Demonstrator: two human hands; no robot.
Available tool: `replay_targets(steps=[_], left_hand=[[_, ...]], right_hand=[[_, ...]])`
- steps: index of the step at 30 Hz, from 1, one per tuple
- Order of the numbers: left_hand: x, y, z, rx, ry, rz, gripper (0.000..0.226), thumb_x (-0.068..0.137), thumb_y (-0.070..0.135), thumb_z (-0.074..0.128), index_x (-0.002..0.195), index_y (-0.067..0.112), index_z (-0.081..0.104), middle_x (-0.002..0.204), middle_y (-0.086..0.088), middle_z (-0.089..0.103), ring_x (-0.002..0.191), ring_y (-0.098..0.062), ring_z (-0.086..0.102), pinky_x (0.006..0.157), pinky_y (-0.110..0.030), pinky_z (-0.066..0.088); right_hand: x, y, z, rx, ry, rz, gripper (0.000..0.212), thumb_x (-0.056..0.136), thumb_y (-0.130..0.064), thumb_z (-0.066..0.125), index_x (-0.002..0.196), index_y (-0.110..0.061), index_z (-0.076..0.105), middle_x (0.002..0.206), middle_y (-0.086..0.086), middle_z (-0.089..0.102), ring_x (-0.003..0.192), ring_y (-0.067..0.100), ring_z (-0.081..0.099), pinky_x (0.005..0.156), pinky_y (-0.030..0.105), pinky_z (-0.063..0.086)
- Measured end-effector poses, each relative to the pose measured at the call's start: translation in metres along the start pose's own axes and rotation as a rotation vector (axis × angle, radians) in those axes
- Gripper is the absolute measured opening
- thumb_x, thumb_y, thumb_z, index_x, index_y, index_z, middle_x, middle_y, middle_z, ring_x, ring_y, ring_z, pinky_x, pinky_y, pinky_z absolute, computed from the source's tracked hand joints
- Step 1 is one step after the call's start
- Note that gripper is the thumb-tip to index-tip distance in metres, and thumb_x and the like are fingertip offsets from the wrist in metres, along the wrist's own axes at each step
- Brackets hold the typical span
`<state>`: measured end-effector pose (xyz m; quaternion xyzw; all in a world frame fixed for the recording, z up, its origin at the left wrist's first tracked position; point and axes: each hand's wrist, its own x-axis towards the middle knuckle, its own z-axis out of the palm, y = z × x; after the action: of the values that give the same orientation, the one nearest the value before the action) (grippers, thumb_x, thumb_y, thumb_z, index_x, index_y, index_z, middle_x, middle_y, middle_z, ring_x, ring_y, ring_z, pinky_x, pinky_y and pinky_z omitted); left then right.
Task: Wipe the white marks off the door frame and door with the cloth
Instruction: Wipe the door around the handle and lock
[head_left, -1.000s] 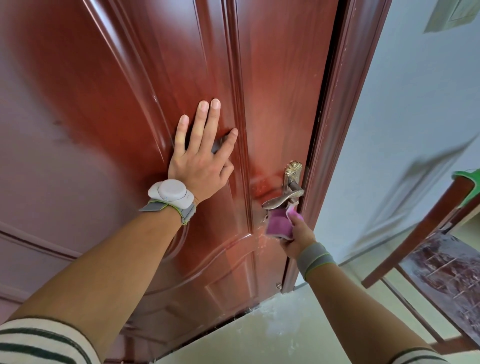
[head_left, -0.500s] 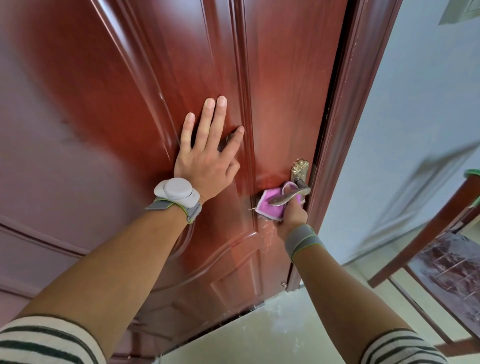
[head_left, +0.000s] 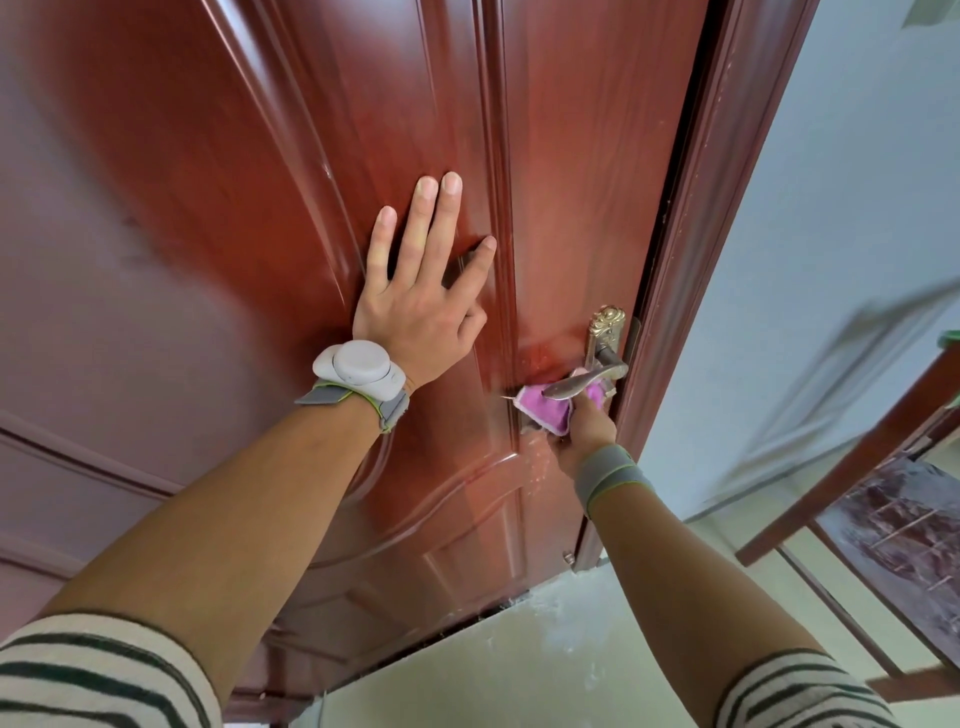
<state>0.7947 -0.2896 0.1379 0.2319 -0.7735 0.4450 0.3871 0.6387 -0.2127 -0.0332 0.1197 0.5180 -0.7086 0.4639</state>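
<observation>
The left hand (head_left: 415, 312) lies flat against the red-brown door (head_left: 571, 156), fingers straight and spread, holding nothing. The right hand (head_left: 584, 434) grips a pink cloth (head_left: 545, 408) and presses it against the door face directly under the lever handle (head_left: 587, 382), close to the door frame (head_left: 696, 260). Faint white marks (head_left: 540, 465) show on the door surface just below the cloth.

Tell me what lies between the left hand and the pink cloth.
Head view: only the door, with its raised vertical moulding, lies between the left hand and the pink cloth.
</observation>
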Motion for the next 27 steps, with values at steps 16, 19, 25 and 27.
replay_targets(steps=[16, 19, 25, 27], left_hand=[[0.003, 0.000, -0.002, 0.007, -0.001, -0.001, 0.041, 0.086, 0.019, 0.051, 0.124, 0.023, 0.066, 0.147, -0.025, 0.045, 0.139, -0.040, 0.040, 0.118, -0.052, 0.020], [0.004, -0.001, -0.003, 0.008, -0.009, -0.005, 0.041, 0.086, 0.019, 0.050, 0.124, 0.023, 0.066, 0.147, -0.025, 0.045, 0.139, -0.040, 0.040, 0.118, -0.052, 0.020], [0.004, -0.001, -0.006, 0.005, -0.020, -0.004, 0.040, 0.086, 0.019, 0.050, 0.123, 0.023, 0.067, 0.146, -0.026, 0.046, 0.137, -0.041, 0.042, 0.115, -0.054, 0.027], [0.005, -0.001, -0.007, -0.001, -0.018, -0.008, 0.040, 0.086, 0.018, 0.050, 0.122, 0.023, 0.067, 0.145, -0.026, 0.046, 0.137, -0.041, 0.043, 0.114, -0.054, 0.027]], right_hand=[[0.000, 0.046, -0.032, -1.119, -0.121, -0.288, 0.007, 0.072, -0.016, 0.071, 0.067, -0.015, 0.066, 0.069, 0.003, 0.062, 0.071, 0.021, 0.061, 0.067, 0.034, 0.052], [-0.003, 0.030, -0.042, -0.957, 0.048, -0.436, 0.012, 0.077, -0.025, 0.066, 0.082, -0.014, 0.067, 0.074, 0.006, 0.066, 0.070, 0.026, 0.063, 0.064, 0.031, 0.049], [-0.005, 0.026, -0.009, -0.854, 0.095, -0.520, 0.006, 0.079, -0.022, 0.064, 0.082, -0.017, 0.064, 0.073, 0.002, 0.063, 0.070, 0.023, 0.058, 0.066, 0.029, 0.047], [-0.003, 0.045, -0.020, -1.039, -0.108, -0.362, 0.005, 0.077, -0.017, 0.071, 0.073, -0.017, 0.067, 0.058, -0.004, 0.059, 0.062, 0.017, 0.055, 0.056, 0.024, 0.043]])
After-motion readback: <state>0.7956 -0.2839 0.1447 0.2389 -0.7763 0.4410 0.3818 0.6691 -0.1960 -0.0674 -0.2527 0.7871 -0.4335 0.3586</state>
